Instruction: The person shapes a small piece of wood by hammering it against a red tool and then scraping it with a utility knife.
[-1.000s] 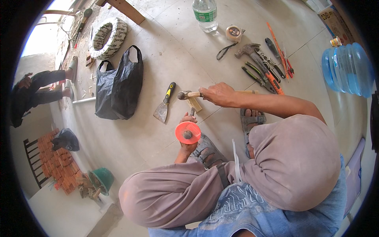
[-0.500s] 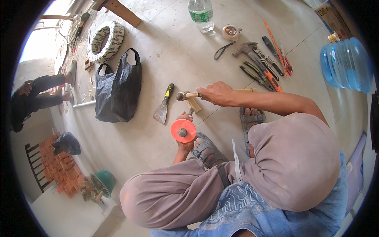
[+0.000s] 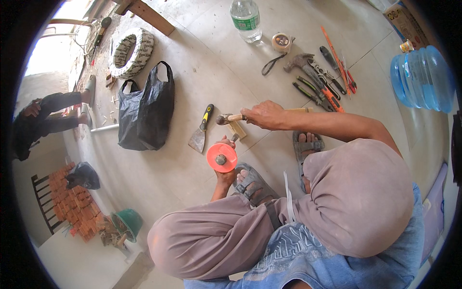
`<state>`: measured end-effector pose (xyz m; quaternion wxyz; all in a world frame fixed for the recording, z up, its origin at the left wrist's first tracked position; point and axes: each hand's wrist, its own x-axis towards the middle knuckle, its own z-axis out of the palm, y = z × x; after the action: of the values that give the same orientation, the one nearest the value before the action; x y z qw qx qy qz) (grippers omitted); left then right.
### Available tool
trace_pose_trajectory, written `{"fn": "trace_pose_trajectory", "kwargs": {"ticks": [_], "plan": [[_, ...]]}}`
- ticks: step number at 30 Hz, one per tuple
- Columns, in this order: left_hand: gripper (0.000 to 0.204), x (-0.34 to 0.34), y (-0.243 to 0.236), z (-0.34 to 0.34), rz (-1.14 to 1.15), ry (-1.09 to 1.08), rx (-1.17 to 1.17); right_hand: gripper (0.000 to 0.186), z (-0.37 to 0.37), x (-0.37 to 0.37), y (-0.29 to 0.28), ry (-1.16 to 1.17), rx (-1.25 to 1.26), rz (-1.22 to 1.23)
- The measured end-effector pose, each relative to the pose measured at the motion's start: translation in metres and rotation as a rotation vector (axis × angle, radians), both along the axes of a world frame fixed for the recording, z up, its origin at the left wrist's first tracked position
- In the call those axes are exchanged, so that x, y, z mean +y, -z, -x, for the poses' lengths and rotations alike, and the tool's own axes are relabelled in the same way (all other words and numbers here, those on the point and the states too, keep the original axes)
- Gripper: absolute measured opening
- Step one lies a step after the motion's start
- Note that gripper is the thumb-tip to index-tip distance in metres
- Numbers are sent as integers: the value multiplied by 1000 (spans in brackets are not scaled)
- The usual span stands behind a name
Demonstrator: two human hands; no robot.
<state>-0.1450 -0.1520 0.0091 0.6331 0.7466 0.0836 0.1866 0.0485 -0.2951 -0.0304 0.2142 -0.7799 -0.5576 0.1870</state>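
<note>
The left hand [image 3: 224, 177] closes round one chisel [image 3: 221, 159] below its red guard [image 3: 213, 153], blade near a wood piece [image 3: 237, 129]. The right hand [image 3: 264, 115] grips one of two hammers [image 3: 235, 117], its head left of the fist. Contents of the one large black bag [image 3: 145, 115] by the scraper [image 3: 198, 138] are hidden

Faded blue printed shirt [image 3: 288, 245], mauve-grey trousers [image 3: 356, 197], grey buckled strap sandals [image 3: 251, 187]

A putty knife [image 3: 204, 123] is laid on the floor [image 3: 192, 72] between a carrier bag [image 3: 147, 115], left, and the held hammer [image 3: 232, 118], right; a tape measure [image 3: 281, 42] is set between a water bottle [image 3: 246, 23] and a claw hammer [image 3: 300, 61]
</note>
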Motion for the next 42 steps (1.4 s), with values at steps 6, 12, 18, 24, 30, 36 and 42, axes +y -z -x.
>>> {"fn": "trace_pose_trajectory", "kwargs": {"ticks": [6, 12, 18, 24, 30, 36, 42], "plan": [[35, 38, 35, 43, 20, 33, 134, 24, 1, 29, -21, -71, 100, 54], [37, 19, 14, 28, 53, 45, 142, 27, -3, 27, -193, -1, 240, -274], [39, 17, -12, 20, 54, -9, 153, 25, 2, 24, -260, -243, 330, -304], [45, 16, 23, 23, -128, 51, 256, 24, -1, 11, -185, -490, 87, -1], [53, 29, 50, 45, -260, 12, 258, 24, 3, 14, -248, -351, 211, -314], [49, 24, 43, 21, -203, -70, 199, 26, -10, -3, -191, -413, 55, 84], [44, 26, 32, 21, -143, -59, 249, 31, -5, -6, -235, -300, 214, -188]]}}
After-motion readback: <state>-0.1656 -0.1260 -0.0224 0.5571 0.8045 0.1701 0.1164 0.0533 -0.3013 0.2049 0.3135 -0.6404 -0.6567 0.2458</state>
